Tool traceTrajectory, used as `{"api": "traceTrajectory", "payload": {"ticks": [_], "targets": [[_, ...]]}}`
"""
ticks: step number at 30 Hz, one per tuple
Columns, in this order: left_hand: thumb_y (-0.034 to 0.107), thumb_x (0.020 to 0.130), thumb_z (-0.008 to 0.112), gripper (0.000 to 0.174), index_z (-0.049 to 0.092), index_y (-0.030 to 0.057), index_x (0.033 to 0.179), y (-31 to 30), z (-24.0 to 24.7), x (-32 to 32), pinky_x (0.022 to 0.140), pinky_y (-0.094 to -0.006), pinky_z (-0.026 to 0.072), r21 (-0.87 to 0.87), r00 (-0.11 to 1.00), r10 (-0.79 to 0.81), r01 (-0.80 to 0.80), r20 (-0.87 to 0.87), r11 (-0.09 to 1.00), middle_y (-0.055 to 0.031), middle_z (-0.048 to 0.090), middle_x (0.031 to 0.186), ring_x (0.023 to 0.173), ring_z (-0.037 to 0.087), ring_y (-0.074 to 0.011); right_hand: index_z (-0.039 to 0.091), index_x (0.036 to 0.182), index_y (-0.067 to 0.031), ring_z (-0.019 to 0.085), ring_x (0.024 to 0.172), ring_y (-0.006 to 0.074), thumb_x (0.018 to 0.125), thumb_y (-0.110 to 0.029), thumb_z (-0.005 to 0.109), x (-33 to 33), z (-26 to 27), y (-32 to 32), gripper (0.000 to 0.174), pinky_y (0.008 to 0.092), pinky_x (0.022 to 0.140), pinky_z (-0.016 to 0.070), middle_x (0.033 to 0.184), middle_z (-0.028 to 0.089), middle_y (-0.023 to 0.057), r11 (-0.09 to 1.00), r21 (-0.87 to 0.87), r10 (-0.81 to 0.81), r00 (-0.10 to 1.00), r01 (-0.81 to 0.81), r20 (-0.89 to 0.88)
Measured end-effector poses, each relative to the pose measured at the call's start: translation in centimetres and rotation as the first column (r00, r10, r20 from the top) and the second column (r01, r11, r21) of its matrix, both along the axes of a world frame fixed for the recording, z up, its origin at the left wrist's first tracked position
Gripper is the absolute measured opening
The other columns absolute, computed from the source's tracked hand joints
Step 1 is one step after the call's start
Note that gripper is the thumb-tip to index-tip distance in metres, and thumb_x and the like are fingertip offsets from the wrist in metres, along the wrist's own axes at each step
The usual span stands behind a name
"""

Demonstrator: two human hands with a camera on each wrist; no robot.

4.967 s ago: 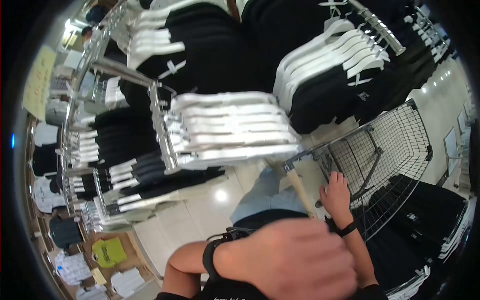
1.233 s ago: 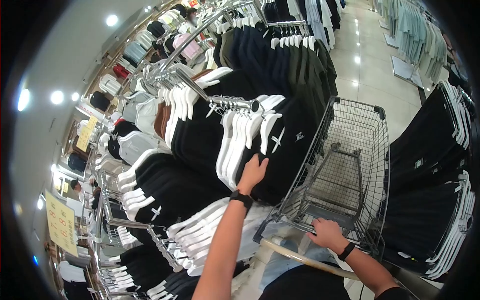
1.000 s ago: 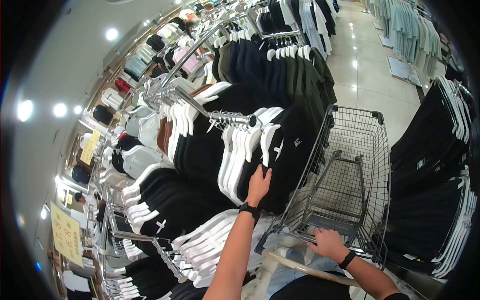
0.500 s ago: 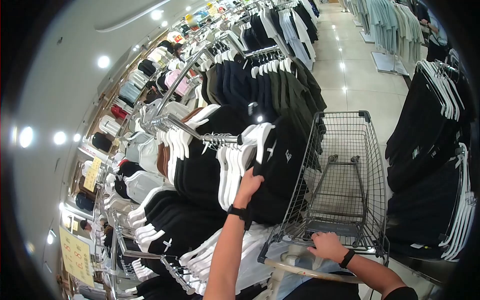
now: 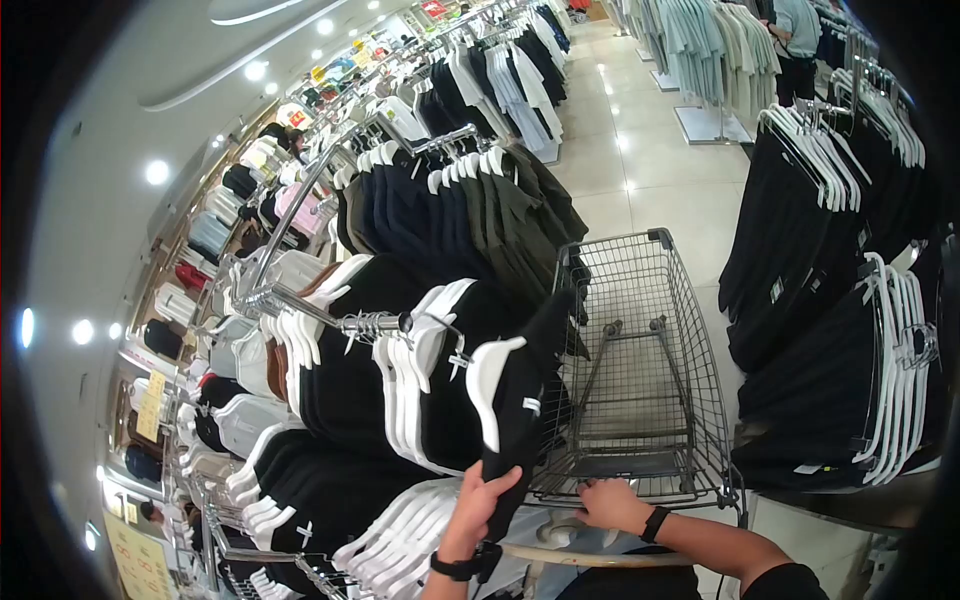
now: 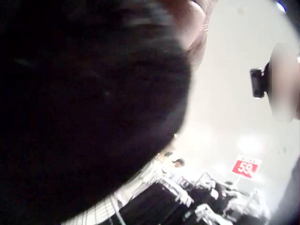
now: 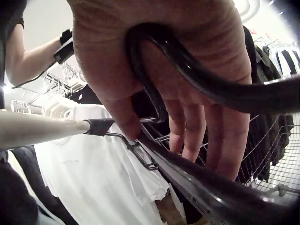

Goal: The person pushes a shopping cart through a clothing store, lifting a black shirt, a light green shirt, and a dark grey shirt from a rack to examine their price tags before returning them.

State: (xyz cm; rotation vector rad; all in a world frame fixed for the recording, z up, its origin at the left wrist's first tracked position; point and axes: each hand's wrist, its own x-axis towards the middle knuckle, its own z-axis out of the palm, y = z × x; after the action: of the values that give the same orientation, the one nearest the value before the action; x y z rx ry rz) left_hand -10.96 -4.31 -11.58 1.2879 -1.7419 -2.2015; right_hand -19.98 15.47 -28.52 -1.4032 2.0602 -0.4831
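In the head view, the black shirt (image 5: 515, 415) and its white hanger (image 5: 483, 385) have come away from the rail (image 5: 404, 322), now toward the cart (image 5: 612, 240); the shirt looks free to carry. The left hand (image 5: 472, 510) pinches the shirt near the hanger, thumb and fingers clamped on cloth. The left wrist view is mostly dark; fingertips cannot be told. In the right wrist view, the right hand (image 7: 164, 70) grips the cart's rim, thumb and fingers on opposite sides.
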Motion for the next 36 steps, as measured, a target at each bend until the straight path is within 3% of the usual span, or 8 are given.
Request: {"api": "traceTrajectory", "payload": {"ticks": [6, 12, 14, 15, 17, 23, 25, 36], "targets": [[-0.001, 0.093, 0.071, 0.046, 0.058, -0.0068, 0.138, 2.6, 11.9, 0.9, 0.096, -0.0406, 0.0615, 0.102, 0.916, 0.227, -0.205, -0.331, 0.974, -0.0213, 0.072, 0.123, 0.108, 0.074, -0.0305, 0.071, 0.106, 0.0023, 0.075, 0.086, 0.0362, 0.093, -0.044, 0.069, 0.6, -1.3, -0.6, 0.048, 0.0483, 0.069, 0.0613, 0.096, 0.075, 0.0184, 0.997, -0.068, 0.036, 0.999, -0.038, -0.041], [0.007, 0.083, 0.07, 0.058, 0.059, -0.0131, 0.136, 3.4, 12.3, 6.8, 0.1, -0.0467, 0.0598, 0.135, 0.87, 0.279, -0.245, -0.406, 0.96, -0.0265, 0.071, 0.127, 0.109, 0.074, -0.0375, 0.073, 0.11, -0.0056, 0.075, 0.081, 0.037, 0.094, -0.042, 0.068, 1.5, -3.3, -0.5, 0.04, 0.0466, 0.067, 0.0609, 0.093, 0.075, 0.0174, 0.99, -0.073, 0.107, 0.987, -0.117, -0.122], [0.004, 0.081, 0.07, 0.048, 0.067, -0.0119, 0.126, 3.8, 10.7, 8.5, 0.097, -0.0442, 0.061, 0.186, 0.875, 0.338, -0.289, -0.346, 0.939, -0.0248, 0.076, 0.115, 0.102, 0.076, -0.0363, 0.075, 0.108, -0.0093, 0.075, 0.082, 0.0378, 0.094, -0.045, 0.067, 2.3, -6.6, -0.4, 0.04, 0.0472, 0.069, 0.0603, 0.095, 0.075, 0.0174, 0.77, -0.63, 0.089, 0.962, 0.098, 0.259], [0.001, 0.081, 0.072, 0.055, 0.062, -0.0097, 0.134, 2.9, 8.6, 10.1, 0.099, -0.044, 0.06, 0.202, 0.917, 0.257, -0.202, -0.304, 0.958, -0.0241, 0.074, 0.121, 0.107, 0.075, -0.0354, 0.075, 0.108, -0.0093, 0.075, 0.082, 0.0378, 0.094, -0.045, 0.067, 2.0, -5.7, -0.3, 0.04, 0.0472, 0.069, 0.0603, 0.095, 0.075, 0.0174, 0.771, -0.63, 0.09, 0.964, 0.091, 0.249], [-0.004, 0.082, 0.073, 0.063, 0.054, -0.0073, 0.143, 4.5, 8.1, 9.4, 0.101, -0.0439, 0.0583, 0.262, 0.953, 0.265, -0.221, -0.147, 0.939, -0.0217, 0.071, 0.127, 0.112, 0.073, -0.0331, 0.073, 0.107, -0.0115, 0.074, 0.085, 0.0357, 0.09, -0.041, 0.067, 1.3, -2.0, -0.2, 0.035, 0.0478, 0.073, 0.0604, 0.093, 0.075, 0.0141, 0.987, -0.126, 0.105, 0.994, -0.103, 0.01], [0.006, 0.09, 0.082, 0.052, 0.062, -0.0041, 0.137, 5.4, 0.7, 14.1, 0.099, -0.0358, 0.0552, 0.211, 0.99, -0.11, 0.09, 0.083, 0.973, -0.0109, 0.075, 0.122, 0.11, 0.071, -0.0201, 0.076, 0.107, -0.0067, 0.075, 0.09, 0.0393, 0.088, -0.042, 0.068, 3.2, -3.0, -0.7, 0.041, 0.0509, 0.078, 0.0597, 0.107, 0.077, 0.0188, 1.0, 0.0, 0.027, 0.997, -0.027, -0.069], [0.019, 0.092, 0.074, 0.02, 0.074, -0.0011, 0.096, 7.9, 1.5, 14.5, 0.064, -0.03, 0.0482, -0.033, 0.989, -0.126, 0.124, -0.08, 0.992, -0.0077, 0.068, 0.083, 0.071, 0.06, -0.0146, 0.074, 0.115, -0.0051, 0.074, 0.098, 0.0429, 0.089, -0.038, 0.067, 4.1, -6.8, 0.5, 0.042, 0.0512, 0.083, 0.0591, 0.111, 0.076, 0.0208, 1.0, -0.03, 0.0, 1.0, 0.0, 0.001], [0.024, 0.095, 0.08, 0.04, 0.069, -0.0012, 0.124, 10.6, 4.9, 16.6, 0.088, -0.0353, 0.0527, 0.083, 0.841, -0.413, 0.467, -0.348, 0.88, -0.0101, 0.075, 0.112, 0.102, 0.067, -0.0189, 0.074, 0.115, -0.0046, 0.073, 0.1, 0.0437, 0.089, -0.037, 0.068, 8.9, -12.4, 10.8, 0.042, 0.0517, 0.085, 0.0587, 0.111, 0.075, 0.0217, 0.995, -0.036, 0.09, 0.984, -0.096, -0.155]]}}
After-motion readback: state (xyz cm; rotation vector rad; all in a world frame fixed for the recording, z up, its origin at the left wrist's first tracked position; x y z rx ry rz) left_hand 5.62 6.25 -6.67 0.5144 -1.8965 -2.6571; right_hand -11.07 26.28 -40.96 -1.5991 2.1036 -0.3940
